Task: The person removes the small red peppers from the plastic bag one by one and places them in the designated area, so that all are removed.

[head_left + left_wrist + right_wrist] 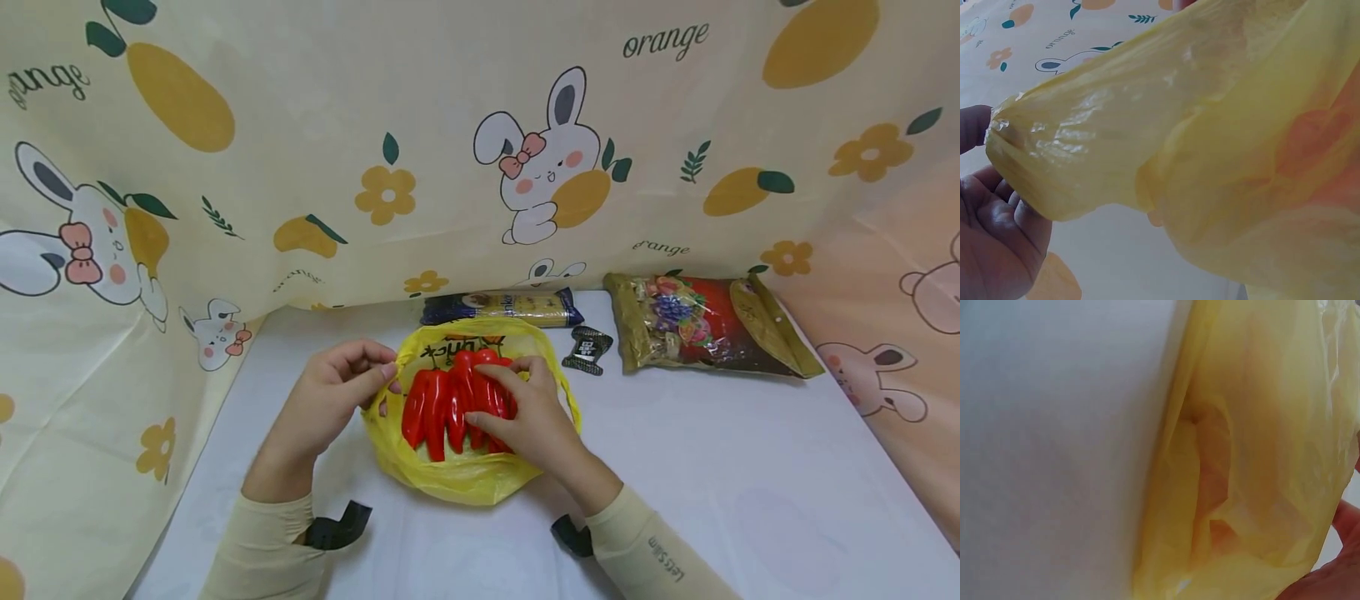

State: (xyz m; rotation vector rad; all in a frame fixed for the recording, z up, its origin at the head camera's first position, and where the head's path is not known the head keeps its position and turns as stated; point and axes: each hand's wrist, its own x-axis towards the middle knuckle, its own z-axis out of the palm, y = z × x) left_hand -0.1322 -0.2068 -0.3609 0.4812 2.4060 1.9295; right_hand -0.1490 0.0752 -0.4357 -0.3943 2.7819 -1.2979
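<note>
A yellow plastic bag (450,481) lies with its mouth spread wide on the white table. Inside it is a bunch of several glossy red chili peppers (437,414). My left hand (333,392) pinches the bag's left rim between thumb and fingers; the left wrist view shows the film (1104,137) drawn taut from that pinch. Over the right side of the bunch, my right hand (536,412) reaches into the bag, its thumb and fingers curled about the peppers. In the right wrist view, the bag wall (1260,437) covers most of the hand.
Behind the bag lies a long blue-and-gold packet (551,307). A small black packet (588,350) is to its right, and a large gold-and-red bag (705,325) lies farther right. Patterned cloth walls (420,75) rise around the table's back and sides.
</note>
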